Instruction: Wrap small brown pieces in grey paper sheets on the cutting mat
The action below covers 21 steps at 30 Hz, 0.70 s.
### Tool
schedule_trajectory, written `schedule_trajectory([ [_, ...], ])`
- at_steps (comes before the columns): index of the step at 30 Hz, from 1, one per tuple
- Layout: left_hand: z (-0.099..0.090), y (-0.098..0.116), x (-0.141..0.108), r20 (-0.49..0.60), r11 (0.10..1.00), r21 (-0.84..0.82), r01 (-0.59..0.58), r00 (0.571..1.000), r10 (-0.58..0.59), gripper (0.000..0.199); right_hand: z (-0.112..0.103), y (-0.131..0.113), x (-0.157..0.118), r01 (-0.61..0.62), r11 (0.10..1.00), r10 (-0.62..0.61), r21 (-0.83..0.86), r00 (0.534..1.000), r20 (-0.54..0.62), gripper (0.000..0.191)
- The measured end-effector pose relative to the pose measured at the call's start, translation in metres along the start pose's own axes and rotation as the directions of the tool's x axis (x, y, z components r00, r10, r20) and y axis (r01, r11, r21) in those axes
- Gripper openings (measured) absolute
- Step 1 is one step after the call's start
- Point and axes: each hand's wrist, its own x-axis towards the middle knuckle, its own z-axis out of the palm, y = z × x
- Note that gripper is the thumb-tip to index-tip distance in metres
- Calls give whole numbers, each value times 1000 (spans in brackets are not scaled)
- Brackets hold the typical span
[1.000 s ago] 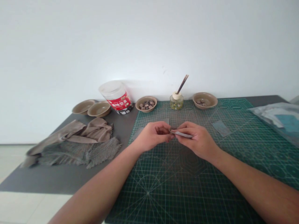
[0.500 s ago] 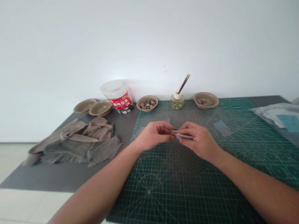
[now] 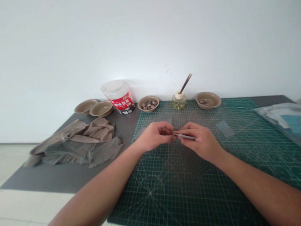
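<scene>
My left hand [image 3: 158, 135] is closed, pinching a small brownish-grey stone [image 3: 175, 129] between thumb and fingers, most of it hidden. My right hand [image 3: 199, 139] grips a thin grey sheet [image 3: 187, 136], apparently sandpaper, seen nearly edge-on and pressed against the stone. Both hands meet above the green cutting mat [image 3: 169, 188]. Beyond them, similar pebbles fill a brown bowl [image 3: 148, 110], and a few more lie in another brown bowl [image 3: 213, 99] to the right.
Grey sheet pieces lie on the mat, one right [image 3: 225, 128] and one partly behind my left hand [image 3: 168, 121]. A reed diffuser [image 3: 179, 102], a plastic jar [image 3: 121, 100] and two brown bowls line the wall. Crumpled cloths [image 3: 77, 147] lie left, a plastic bag [image 3: 282, 117] right.
The hands keep almost the same pose, with the sheet still against the stone. Only a very slight shift of the view and of the sheet shows.
</scene>
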Motion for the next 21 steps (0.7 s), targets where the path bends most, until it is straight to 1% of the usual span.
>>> schedule_trajectory([
  [3, 0, 0, 0, 10, 1000, -6, -23, 1000, 23, 25, 1, 0, 0, -5, 1000, 4, 24, 1000, 27, 25],
  [7, 0, 0, 0, -10, 1000, 23, 9, 1000, -9, 24, 1, 0, 0, 8, 1000, -8, -23, 1000, -20, 25],
  [10, 0, 1, 0, 0, 1000, -3, -4, 1000, 4, 25, 1, -2, 0, 23, 999, -23, -32, 1000, -20, 25],
  [12, 0, 1, 0, 4, 1000, -5, -11, 1000, 11, 26, 1, -2, -1, 51, 997, -53, -64, 998, -26, 26],
  [17, -2, 1, 0, -18, 999, 49, 8, 1000, -7, 25, 4, 1, -2, 116, 975, -131, -189, 989, -66, 31],
  [21, 0, -1, 0, -33, 1000, 26, 10, 999, -9, 26, 6, -1, -3, 98, 974, -114, -204, 991, -70, 32],
])
